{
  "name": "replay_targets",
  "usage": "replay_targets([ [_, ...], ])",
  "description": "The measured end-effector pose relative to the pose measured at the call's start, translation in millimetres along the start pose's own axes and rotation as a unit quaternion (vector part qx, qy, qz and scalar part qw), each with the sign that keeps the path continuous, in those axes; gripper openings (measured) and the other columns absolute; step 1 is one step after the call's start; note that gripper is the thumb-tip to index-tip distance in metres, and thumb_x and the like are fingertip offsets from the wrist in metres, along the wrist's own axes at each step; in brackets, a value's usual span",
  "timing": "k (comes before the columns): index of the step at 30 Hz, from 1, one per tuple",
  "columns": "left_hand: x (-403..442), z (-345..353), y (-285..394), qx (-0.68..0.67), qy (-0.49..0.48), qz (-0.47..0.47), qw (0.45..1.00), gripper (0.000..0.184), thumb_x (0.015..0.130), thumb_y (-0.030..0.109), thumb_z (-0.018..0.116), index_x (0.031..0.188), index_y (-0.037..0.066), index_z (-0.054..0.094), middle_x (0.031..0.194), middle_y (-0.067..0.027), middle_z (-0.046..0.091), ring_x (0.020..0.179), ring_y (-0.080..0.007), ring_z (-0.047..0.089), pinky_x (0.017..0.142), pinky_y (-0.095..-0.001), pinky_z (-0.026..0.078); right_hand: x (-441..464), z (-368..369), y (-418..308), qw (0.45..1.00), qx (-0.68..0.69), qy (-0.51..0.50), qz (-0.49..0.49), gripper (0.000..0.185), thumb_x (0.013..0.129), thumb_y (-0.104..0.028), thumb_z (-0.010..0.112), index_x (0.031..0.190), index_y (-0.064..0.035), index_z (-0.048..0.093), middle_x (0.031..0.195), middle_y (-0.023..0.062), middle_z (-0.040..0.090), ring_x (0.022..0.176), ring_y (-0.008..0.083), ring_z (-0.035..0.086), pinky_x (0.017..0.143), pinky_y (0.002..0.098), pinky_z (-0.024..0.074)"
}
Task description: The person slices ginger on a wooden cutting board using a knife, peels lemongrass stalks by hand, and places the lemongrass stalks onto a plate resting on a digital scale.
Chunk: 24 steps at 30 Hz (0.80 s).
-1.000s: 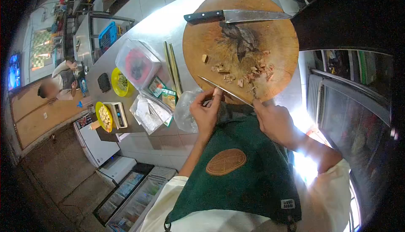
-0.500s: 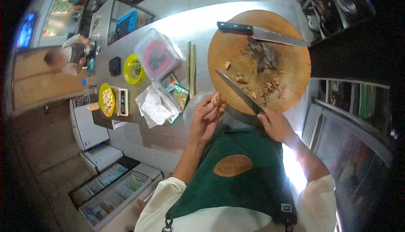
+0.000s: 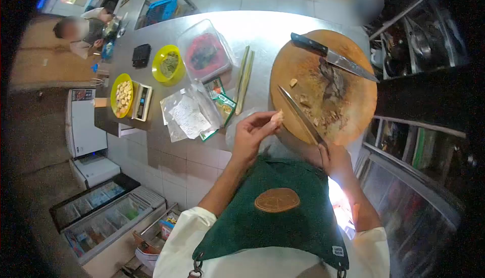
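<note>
My left hand (image 3: 251, 135) pinches a small, pale brown root piece (image 3: 277, 117), which looks like ginger, at the left edge of the round wooden chopping board (image 3: 359, 109). In my right hand (image 3: 335, 159), at the board's near edge, is the handle of a knife (image 3: 301, 115); its blade slants up and left over the board. Peel scraps (image 3: 331, 124) and a few small pieces lie on the wood beside the blade. A second knife (image 3: 348, 66) with a dark handle rests across the far part of the board, beside a dark, rough patch (image 3: 332, 83).
Left on the steel table (image 3: 257, 30) are lemongrass stalks (image 3: 244, 81), packets with a paper note (image 3: 189, 116), a clear tub (image 3: 206, 56), a yellow bowl of green contents (image 3: 168, 65), a scale (image 3: 143, 103) and a yellow bowl of pale pieces (image 3: 122, 96). Another person (image 3: 83, 33) works far left.
The view has shifted, so the table and board sit further right. My left hand has turned, bringing the root piece nearer the knife blade. Both hands keep their hold.
</note>
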<state>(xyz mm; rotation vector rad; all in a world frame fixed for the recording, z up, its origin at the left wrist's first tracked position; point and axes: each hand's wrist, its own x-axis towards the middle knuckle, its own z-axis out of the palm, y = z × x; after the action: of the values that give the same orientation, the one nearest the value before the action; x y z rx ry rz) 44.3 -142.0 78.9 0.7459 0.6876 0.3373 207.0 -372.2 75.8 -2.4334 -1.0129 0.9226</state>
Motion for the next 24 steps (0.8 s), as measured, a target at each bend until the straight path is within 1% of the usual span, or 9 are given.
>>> replay_targets([
  [2,17,-3,-22,0.149,0.020,0.034,0.988,0.027,0.097,0.012,0.074,0.116,-0.006,0.070,0.106,-0.0126,0.076,0.093,-0.0151,0.072,0.085,-0.0287,0.059,-9,-4,-9,1.000,0.001,0.025,0.005,0.028,0.106,-0.029,0.051,0.123,-0.0074,0.059,0.079,0.0276,0.067,0.079,0.0508,0.066,0.073,0.0604,0.0506],
  [3,24,-5,-33,0.146,0.007,0.029,0.989,0.027,0.097,0.012,0.074,0.116,-0.006,0.070,0.106,-0.0126,0.076,0.093,-0.0151,0.072,0.085,-0.0287,0.059,-11,-4,-10,0.999,-0.021,0.023,0.018,0.027,0.106,-0.028,0.051,0.123,-0.0085,0.058,0.077,0.0274,0.067,0.077,0.0507,0.066,0.072,0.0605,0.0507],
  [5,33,-6,-52,0.238,0.002,0.076,0.968,0.026,0.097,0.013,0.075,0.112,-0.007,0.071,0.099,-0.0106,0.076,0.088,-0.0142,0.071,0.081,-0.0277,0.058,-18,-5,-10,0.998,-0.041,0.025,0.044,0.026,0.106,-0.028,0.052,0.124,-0.0096,0.057,0.075,0.0273,0.066,0.075,0.0506,0.066,0.071,0.0606,0.0507],
  [9,36,3,-60,0.306,-0.008,0.055,0.950,0.030,0.097,0.021,0.076,0.109,-0.006,0.073,0.098,-0.0102,0.078,0.089,-0.0173,0.074,0.084,-0.0305,0.058,-35,-9,-17,0.996,-0.058,0.019,0.068,0.021,0.105,-0.027,0.053,0.118,-0.0096,0.055,0.077,0.0270,0.067,0.075,0.0502,0.067,0.069,0.0610,0.0509],
  [11,32,9,-57,0.351,0.023,0.069,0.933,0.030,0.097,0.024,0.076,0.107,-0.005,0.074,0.094,-0.0101,0.078,0.085,-0.0166,0.073,0.078,-0.0307,0.058,-41,-15,-23,0.995,-0.059,0.006,0.079,0.020,0.105,-0.026,0.053,0.115,-0.0092,0.054,0.077,0.0264,0.068,0.076,0.0500,0.067,0.069,0.0612,0.0509],
  [12,31,13,-55,0.356,0.020,0.064,0.932,0.030,0.097,0.024,0.076,0.107,-0.005,0.074,0.094,-0.0101,0.078,0.085,-0.0166,0.073,0.078,-0.0307,0.058,-45,-15,-24,0.996,-0.048,-0.007,0.079,0.019,0.105,-0.025,0.053,0.114,-0.0090,0.054,0.078,0.0252,0.068,0.076,0.0493,0.067,0.069,0.0609,0.0511],
  [14,31,19,-53,0.437,0.036,0.110,0.892,0.022,0.095,0.018,0.077,0.100,-0.003,0.074,0.081,-0.0095,0.074,0.074,-0.0118,0.069,0.066,-0.0277,0.056,-51,-16,-25,0.996,-0.032,-0.021,0.082,0.018,0.105,-0.025,0.053,0.113,-0.0087,0.053,0.078,0.0240,0.069,0.076,0.0486,0.068,0.069,0.0607,0.0514],
  [20,30,19,-64,0.444,0.045,0.157,0.881,0.022,0.095,0.018,0.077,0.097,-0.003,0.072,0.078,-0.0086,0.073,0.069,-0.0109,0.066,0.064,-0.0275,0.055,-56,-22,-20,0.995,-0.047,-0.056,0.064,0.016,0.104,-0.022,0.053,0.114,-0.0087,0.053,0.079,0.0215,0.069,0.074,0.0464,0.068,0.068,0.0597,0.0516],
  [24,28,19,-60,0.468,0.040,0.123,0.874,0.025,0.098,0.023,0.075,0.101,-0.002,0.073,0.084,-0.0092,0.075,0.074,-0.0120,0.065,0.070,-0.0298,0.053,-55,-32,-16,0.995,-0.062,-0.062,0.038,0.018,0.103,-0.022,0.054,0.115,-0.0087,0.053,0.073,0.0216,0.068,0.068,0.0458,0.067,0.063,0.0590,0.0512],
])
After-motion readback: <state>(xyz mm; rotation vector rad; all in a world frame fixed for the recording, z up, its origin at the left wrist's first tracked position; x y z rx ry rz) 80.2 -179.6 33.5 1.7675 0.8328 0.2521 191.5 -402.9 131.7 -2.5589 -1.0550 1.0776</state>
